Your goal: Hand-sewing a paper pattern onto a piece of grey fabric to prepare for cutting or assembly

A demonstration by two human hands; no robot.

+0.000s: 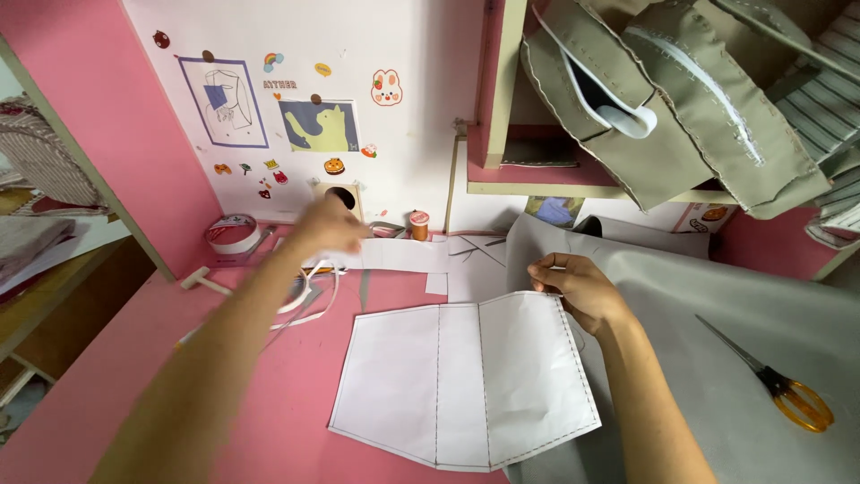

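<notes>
**Right hand pins the pattern while the left reaches to the back of the table**

The right hand (580, 289) sits at about 2 o'clock from the middle of the white paper pattern (466, 381), its fingers curled and pinched on the pattern's top edge where the paper overlaps the grey fabric (743, 332). The pattern lies flat on the pink table (269, 394), a wide piece with dashed stitch lines and two vertical folds; its right part rests on the fabric, its left part on the bare tabletop.

The left hand (324, 229) is stretched out toward 11 o'clock of the pattern, at the back of the table near the wall. It is blurred, so whether its fingers are spread or closed on something cannot be told. Just beside it, at its 3 o'clock, stands an orange thread spool (418, 224); at its 9 o'clock lies a roll of tape (234, 235). White strips (313, 291) lie looped under the forearm.

Orange-handled scissors (779, 385) lie on the fabric at 3 o'clock of the pattern, well apart from the right hand. Grey sewn bags (663, 99) hang from the shelf at 1 o'clock.
</notes>
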